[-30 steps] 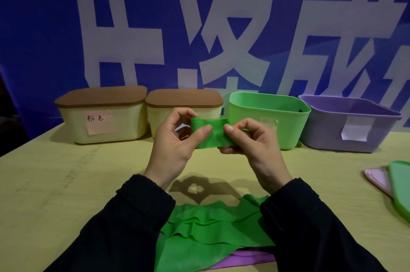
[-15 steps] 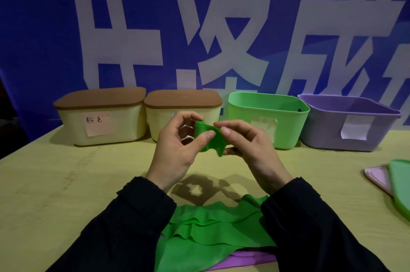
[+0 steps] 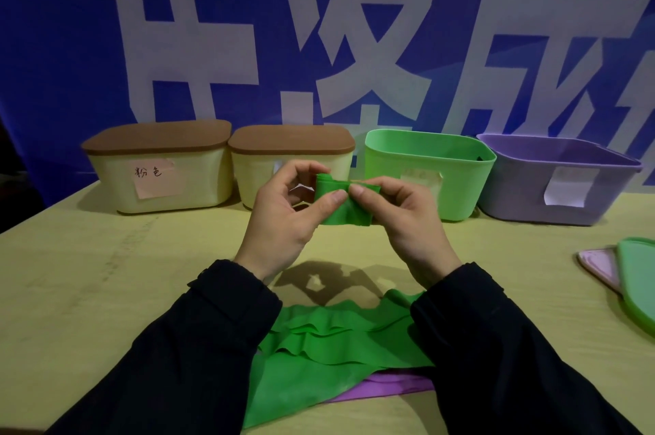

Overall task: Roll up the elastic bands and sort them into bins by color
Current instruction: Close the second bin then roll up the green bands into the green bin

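Blue banner backing the table. Left hand and right hand are both pinching the green band between them, thumbs on top, keeping its roll tight.

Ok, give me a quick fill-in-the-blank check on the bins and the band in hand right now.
1. Both hands, left hand and right hand, pinch a ____ band.
2. The two cream bins have brown ____ on them.
3. The green bin stands directly left of the ____ bin.
4. Under the green band pile lies a ____ band.

Missing words: green; lids; purple; purple
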Action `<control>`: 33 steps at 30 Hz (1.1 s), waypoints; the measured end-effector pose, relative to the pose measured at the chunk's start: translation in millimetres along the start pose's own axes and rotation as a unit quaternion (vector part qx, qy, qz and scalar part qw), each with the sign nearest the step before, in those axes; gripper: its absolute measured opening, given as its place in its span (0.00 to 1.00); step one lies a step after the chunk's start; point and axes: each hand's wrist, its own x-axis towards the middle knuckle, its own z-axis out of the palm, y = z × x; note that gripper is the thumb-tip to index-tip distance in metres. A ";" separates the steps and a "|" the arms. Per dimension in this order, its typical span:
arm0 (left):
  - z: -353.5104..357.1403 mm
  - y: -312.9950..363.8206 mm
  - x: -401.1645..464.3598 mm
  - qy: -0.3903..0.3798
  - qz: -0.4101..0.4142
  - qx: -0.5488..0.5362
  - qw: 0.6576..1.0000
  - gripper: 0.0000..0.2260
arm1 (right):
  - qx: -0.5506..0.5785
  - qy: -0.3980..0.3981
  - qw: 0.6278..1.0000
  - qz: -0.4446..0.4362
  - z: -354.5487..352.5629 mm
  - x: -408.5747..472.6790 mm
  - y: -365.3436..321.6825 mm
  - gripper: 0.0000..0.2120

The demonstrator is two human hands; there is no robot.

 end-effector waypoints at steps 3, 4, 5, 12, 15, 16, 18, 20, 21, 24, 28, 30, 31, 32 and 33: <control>0.8 0.9 0.3 0.002 -0.015 -0.009 1.000 0.16 | 0.017 0.020 1.000 -0.007 -0.9 1.2 1.1 0.04; 0.7 1.1 0.4 0.001 -0.019 -0.015 1.000 0.15 | 0.023 0.028 0.999 -0.012 -0.8 1.4 1.1 0.03; 0.5 1.3 0.5 -0.002 -0.020 -0.023 1.000 0.15 | 0.028 0.036 0.999 -0.015 -1.1 1.3 0.9 0.03; 2.9 4.7 -1.1 -0.030 -0.017 -0.077 0.996 0.14 | 0.029 0.058 0.997 -0.031 0.5 1.3 0.2 0.02; 4.5 2.6 -2.2 -0.044 -0.033 -0.102 0.993 0.12 | 0.018 0.075 0.997 -0.029 0.6 1.6 1.1 0.02; 5.4 1.4 -2.6 -0.050 -0.037 -0.103 0.993 0.10 | 0.019 0.072 0.997 -0.022 0.6 1.8 1.8 0.02; 6.8 -1.0 -2.9 -0.052 -0.041 -0.100 0.993 0.09 | 0.032 0.054 0.998 -0.007 0.7 2.4 3.5 0.02; 6.3 -3.6 -2.2 -0.040 -0.042 -0.082 0.995 0.10 | 0.032 0.031 0.999 -0.001 1.5 2.5 5.6 0.03; 5.4 -4.2 -1.6 -0.034 -0.040 -0.074 0.996 0.10 | 0.027 0.022 0.999 0.000 2.0 2.3 6.4 0.04; 2.4 -3.9 0.3 -0.030 -0.031 -0.061 0.997 0.08 | 0.020 0.025 0.999 0.001 2.2 1.8 7.0 0.06; 3.2 -1.1 1.8 -0.001 -0.031 -0.066 0.997 0.13 | 0.020 0.044 0.999 -0.008 2.4 1.3 5.3 0.04; 2.4 -1.2 1.8 0.007 -0.038 -0.086 0.996 0.12 | 0.031 0.058 0.998 -0.012 2.2 1.2 4.4 0.04; 2.2 -1.6 1.5 0.006 -0.042 -0.091 0.995 0.11 | 0.034 0.064 0.997 -0.012 1.9 1.3 4.0 0.03; 2.6 -2.1 1.3 0.001 -0.045 -0.093 0.995 0.11 | 0.032 0.065 0.997 -0.013 1.9 1.4 3.8 0.03; 3.4 -2.4 0.9 -0.006 -0.044 -0.092 0.995 0.11 | 0.026 0.064 0.997 -0.015 1.9 1.3 3.7 0.03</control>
